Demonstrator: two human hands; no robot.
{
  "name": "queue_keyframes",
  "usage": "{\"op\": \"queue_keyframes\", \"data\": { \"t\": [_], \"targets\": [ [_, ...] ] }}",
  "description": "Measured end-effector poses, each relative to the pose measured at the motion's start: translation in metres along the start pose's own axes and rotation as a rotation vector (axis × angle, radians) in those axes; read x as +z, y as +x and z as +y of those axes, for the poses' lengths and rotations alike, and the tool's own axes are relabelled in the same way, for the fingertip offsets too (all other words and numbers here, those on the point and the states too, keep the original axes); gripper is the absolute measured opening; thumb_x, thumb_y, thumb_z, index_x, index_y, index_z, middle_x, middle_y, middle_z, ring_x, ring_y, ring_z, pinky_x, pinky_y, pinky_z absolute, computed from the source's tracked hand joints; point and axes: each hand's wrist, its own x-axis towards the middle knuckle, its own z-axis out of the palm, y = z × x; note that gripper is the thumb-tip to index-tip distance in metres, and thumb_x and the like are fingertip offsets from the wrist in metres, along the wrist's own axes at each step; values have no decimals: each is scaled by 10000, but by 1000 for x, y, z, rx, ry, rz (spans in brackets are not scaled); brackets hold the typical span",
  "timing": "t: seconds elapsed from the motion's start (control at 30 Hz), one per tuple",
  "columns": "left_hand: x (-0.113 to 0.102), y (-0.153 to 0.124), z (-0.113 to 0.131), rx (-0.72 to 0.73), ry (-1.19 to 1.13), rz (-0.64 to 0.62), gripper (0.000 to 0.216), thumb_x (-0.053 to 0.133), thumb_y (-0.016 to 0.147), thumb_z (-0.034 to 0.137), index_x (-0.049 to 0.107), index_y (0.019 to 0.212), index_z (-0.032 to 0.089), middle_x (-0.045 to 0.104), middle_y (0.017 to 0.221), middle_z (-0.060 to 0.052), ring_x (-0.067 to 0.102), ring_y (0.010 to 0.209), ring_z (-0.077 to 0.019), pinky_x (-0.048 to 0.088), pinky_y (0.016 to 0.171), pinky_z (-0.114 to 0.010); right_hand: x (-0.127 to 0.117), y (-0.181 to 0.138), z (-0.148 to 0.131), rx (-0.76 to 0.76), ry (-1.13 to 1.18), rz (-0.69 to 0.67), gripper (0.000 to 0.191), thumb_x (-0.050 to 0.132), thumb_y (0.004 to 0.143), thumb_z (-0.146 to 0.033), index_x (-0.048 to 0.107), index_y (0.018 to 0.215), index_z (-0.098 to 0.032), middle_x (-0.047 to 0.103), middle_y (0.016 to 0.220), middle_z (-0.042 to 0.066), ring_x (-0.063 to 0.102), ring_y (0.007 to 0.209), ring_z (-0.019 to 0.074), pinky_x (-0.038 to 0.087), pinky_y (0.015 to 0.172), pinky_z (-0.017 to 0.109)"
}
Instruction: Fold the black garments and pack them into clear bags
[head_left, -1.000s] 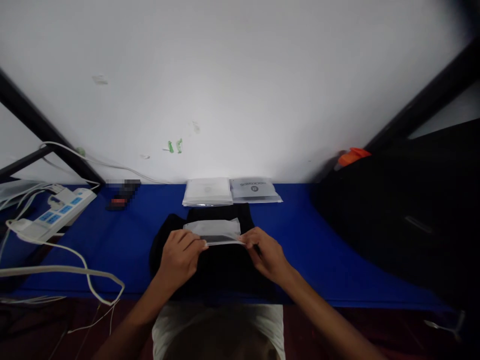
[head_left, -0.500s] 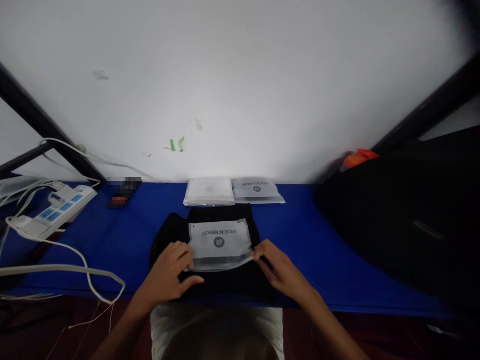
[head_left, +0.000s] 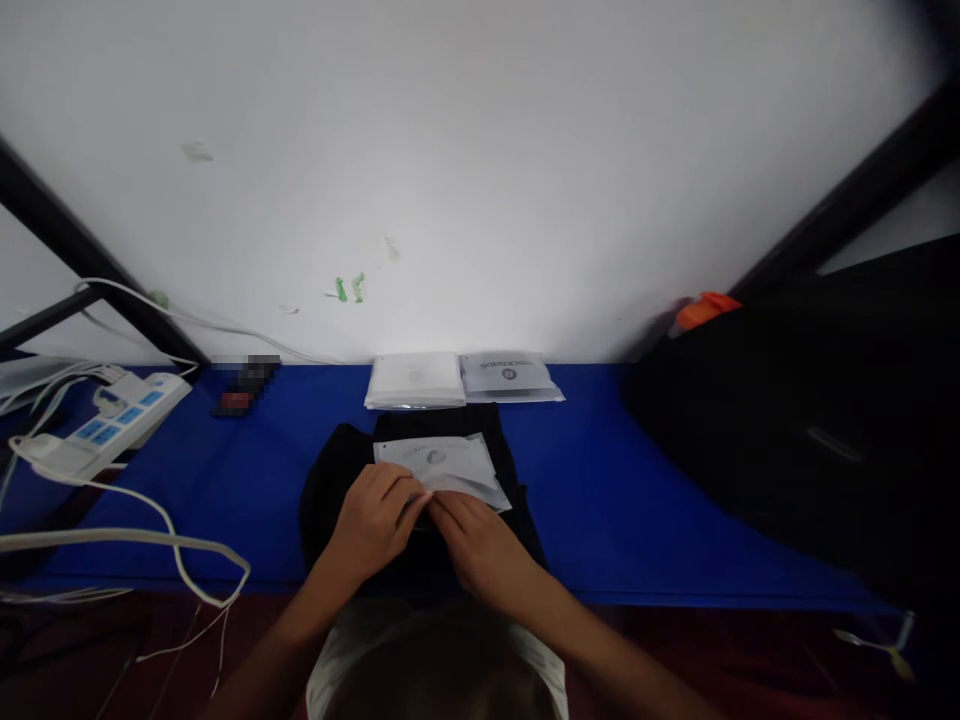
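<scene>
A frosted plastic zip bag (head_left: 457, 458) with a dark round logo lies over black folded cloth (head_left: 480, 425) in front of me. Its near edge is bunched up between my hands. My left hand (head_left: 381, 515) is closed on that edge, thumb against fingers. Close beside it, my right hand (head_left: 476, 540) pinches the same edge, fingertips almost touching the left thumb. What is inside the bag does not show clearly.
Two more zip bags, one white (head_left: 416, 380) and one grey with lettering (head_left: 512, 377), lie against the wall. A power strip (head_left: 112, 425) with loose white cables is at left, beside a blurred dark object (head_left: 247, 385). A large black item (head_left: 810, 430) covers the right side of the blue tabletop (head_left: 592, 480).
My right hand has moved left from the bag's right corner to meet my left hand at the middle of the near edge. The bag's front has crumpled upward.
</scene>
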Motion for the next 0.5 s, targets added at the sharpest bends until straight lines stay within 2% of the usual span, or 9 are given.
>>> {"op": "queue_keyframes", "data": {
  "t": [0.1,0.17,0.23,0.27,0.33,0.4,0.5],
  "targets": [
    [3,-2,0,-13,-52,-73,82,530,930,174,609,955,173,663,941,-86,622,903,-206,537,811,-366,17,11,3,167,-132,-163,515,503,791,-30,516,1306,-60,674,1100,216,660,968,312,555,838,476],
    [7,-9,-1,-14,-77,-184,267,511,893,117,587,1143,173,647,1157,-124,599,1115,-242,530,939,-420,23,14,7,177,-209,-199,461,516,808,-40,552,1266,-73,679,1090,219,662,947,317,549,818,478],
    [11,-17,-4,-21,-72,-294,536,473,819,31,492,1333,182,569,1344,-136,510,1285,-261,489,1032,-471,24,14,11,142,-262,-165,415,501,834,-43,567,1243,-80,679,1106,214,660,946,300,545,809,451],
    [12,-21,-6,-30,-64,-333,635,451,785,-1,446,1389,192,545,1386,-132,481,1324,-261,477,1052,-485,21,13,13,110,-265,-139,401,493,841,-46,571,1233,-82,681,1108,206,658,944,288,543,804,433],
    [12,-24,-11,-60,-54,-354,699,415,770,-27,415,1427,211,554,1391,-118,486,1329,-248,478,1057,-486,12,10,15,7,-211,-89,346,494,841,-78,598,1171,-93,696,1048,173,652,897,263,540,760,397],
    [8,-20,-17,-87,-66,-311,652,389,813,-12,435,1420,223,589,1358,-104,528,1293,-228,490,1050,-464,-3,5,14,-140,-110,-17,285,487,837,-134,626,1085,-114,705,947,132,635,819,240,524,697,373],
    [-6,1,-23,-101,-110,-193,578,354,870,15,476,1392,232,603,1346,-83,560,1257,-196,490,1056,-423,-30,-3,7,-375,58,204,296,395,890,-195,632,1060,-146,708,894,96,624,794,217,487,642,350]
  ]
}}
